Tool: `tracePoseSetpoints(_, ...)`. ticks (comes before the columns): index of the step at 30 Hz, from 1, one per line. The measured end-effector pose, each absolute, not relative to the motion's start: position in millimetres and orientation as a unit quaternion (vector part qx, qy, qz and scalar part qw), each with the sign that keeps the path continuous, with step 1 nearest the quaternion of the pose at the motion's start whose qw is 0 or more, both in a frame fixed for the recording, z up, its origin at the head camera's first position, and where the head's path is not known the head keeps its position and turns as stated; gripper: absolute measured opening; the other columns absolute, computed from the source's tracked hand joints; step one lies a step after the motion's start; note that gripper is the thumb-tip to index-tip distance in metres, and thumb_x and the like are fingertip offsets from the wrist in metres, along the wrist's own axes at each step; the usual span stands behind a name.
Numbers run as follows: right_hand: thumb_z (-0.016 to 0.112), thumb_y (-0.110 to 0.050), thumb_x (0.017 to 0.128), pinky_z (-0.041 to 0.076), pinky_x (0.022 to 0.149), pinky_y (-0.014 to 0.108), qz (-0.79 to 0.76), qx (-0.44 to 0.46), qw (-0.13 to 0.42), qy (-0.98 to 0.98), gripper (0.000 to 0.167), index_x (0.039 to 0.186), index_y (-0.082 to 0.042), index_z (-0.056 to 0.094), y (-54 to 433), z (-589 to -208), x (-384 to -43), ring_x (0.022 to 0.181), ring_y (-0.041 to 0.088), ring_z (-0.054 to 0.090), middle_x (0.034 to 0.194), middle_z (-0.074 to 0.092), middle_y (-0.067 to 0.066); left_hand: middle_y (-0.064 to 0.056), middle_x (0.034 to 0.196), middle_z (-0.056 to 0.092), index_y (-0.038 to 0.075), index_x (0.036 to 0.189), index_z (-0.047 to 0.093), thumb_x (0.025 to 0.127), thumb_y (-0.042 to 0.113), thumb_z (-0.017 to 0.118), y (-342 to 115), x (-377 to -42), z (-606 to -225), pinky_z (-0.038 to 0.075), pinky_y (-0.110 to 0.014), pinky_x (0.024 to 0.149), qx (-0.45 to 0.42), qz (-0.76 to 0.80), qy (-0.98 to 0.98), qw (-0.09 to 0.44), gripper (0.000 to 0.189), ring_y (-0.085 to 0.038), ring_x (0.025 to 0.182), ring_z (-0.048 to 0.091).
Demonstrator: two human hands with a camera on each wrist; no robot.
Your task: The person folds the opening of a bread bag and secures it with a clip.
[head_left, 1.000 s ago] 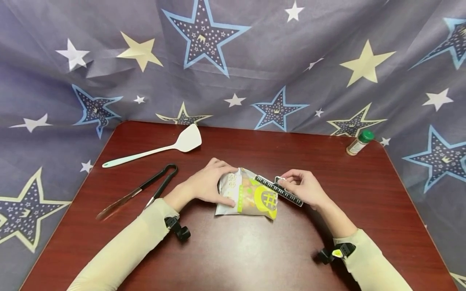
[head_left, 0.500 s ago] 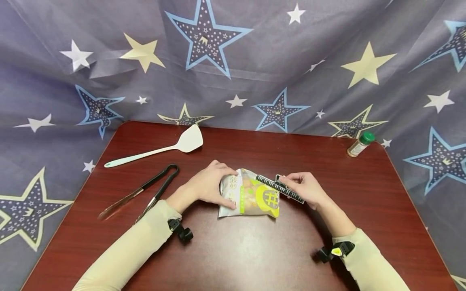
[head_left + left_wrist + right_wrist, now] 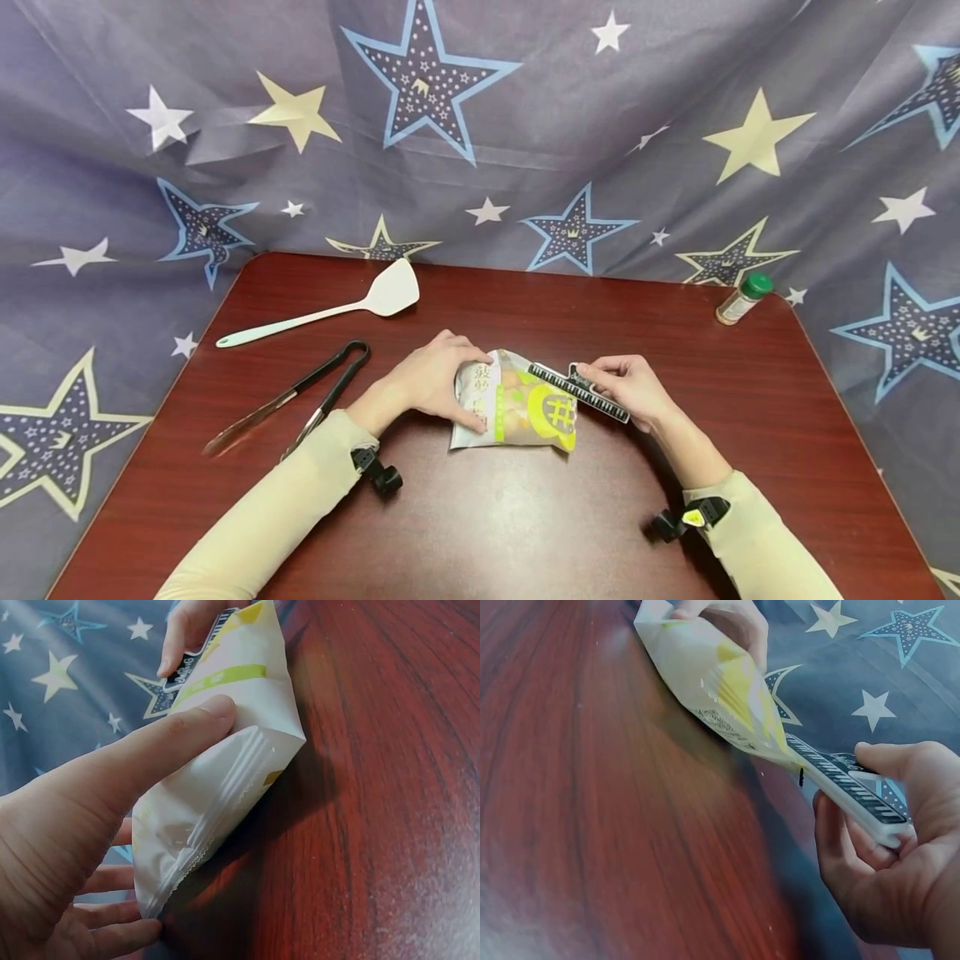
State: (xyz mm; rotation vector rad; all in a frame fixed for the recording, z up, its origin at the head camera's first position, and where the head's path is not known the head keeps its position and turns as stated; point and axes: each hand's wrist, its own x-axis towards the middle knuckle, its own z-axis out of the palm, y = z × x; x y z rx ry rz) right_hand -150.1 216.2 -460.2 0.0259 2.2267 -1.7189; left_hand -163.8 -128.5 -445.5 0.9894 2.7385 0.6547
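My left hand (image 3: 431,379) grips the left end of a plastic snack bag (image 3: 517,404), white with yellow-green print and a see-through window. In the left wrist view its thumb presses the top face while the other fingers curl round the far side. A long bag clip (image 3: 579,392), black and white like piano keys, lies across the bag's upper right edge. My right hand (image 3: 633,387) pinches the clip by its black tab. From the right wrist view, the right thumb (image 3: 885,757) is on top of the clip, other fingers below, and the bag's end meets the clip.
Kitchen tongs (image 3: 322,383) with black handles lie left of the hands, partly under the left sleeve. Behind them is a spatula (image 3: 390,289) with a pale head. A green-capped seasoning jar (image 3: 742,298) is at the back right of the red-brown table (image 3: 480,517). A starry cloth (image 3: 480,150) hangs behind.
The right thumb has shifted slightly on the clip, so more of its black tab shows. Both hands keep their hold, and the bag looks nearly still apart from a small view shift.
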Motion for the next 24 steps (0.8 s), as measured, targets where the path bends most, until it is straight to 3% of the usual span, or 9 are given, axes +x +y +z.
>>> tracePoseSetpoints(4, 0.078, -0.024, 0.098, 0.029, 0.05, 0.021, -0.596, -0.006, 0.14, 0.791, 0.027, 0.087, 0.001, 0.078, 215, -461, -150, 0.051, 0.003, 0.034, 0.053, 0.039, -0.014, -0.001, 0.125, 0.069, 0.017, 0.137, 0.071, 0.057, 0.067, 0.097, -128, -164, -445, 0.055, -0.037, 0.095, 0.336, 0.223, 0.912, 0.075, 0.097, -0.021, 0.117, 0.055)
tracePoseSetpoints(12, 0.081, -0.025, 0.095, 0.027, 0.051, 0.021, -0.566, -0.017, 0.124, 0.815, 0.027, 0.088, 0.002, 0.079, 207, -468, -152, 0.054, 0.003, 0.034, 0.054, 0.049, -0.015, -0.001, 0.127, 0.069, 0.018, 0.138, 0.071, 0.057, 0.064, 0.098, -129, -163, -447, 0.055, -0.038, 0.095, 0.337, 0.221, 0.911, 0.088, 0.097, -0.021, 0.119, 0.054)
tracePoseSetpoints(24, 0.083, -0.027, 0.094, 0.028, 0.052, 0.021, -0.542, -0.037, 0.107, 0.833, 0.026, 0.087, -0.002, 0.081, 196, -468, -161, 0.055, 0.004, 0.038, 0.055, 0.048, -0.013, -0.002, 0.13, 0.067, 0.018, 0.141, 0.069, 0.058, 0.065, 0.098, -128, -163, -445, 0.056, -0.038, 0.095, 0.339, 0.215, 0.912, 0.089, 0.099, -0.021, 0.121, 0.053)
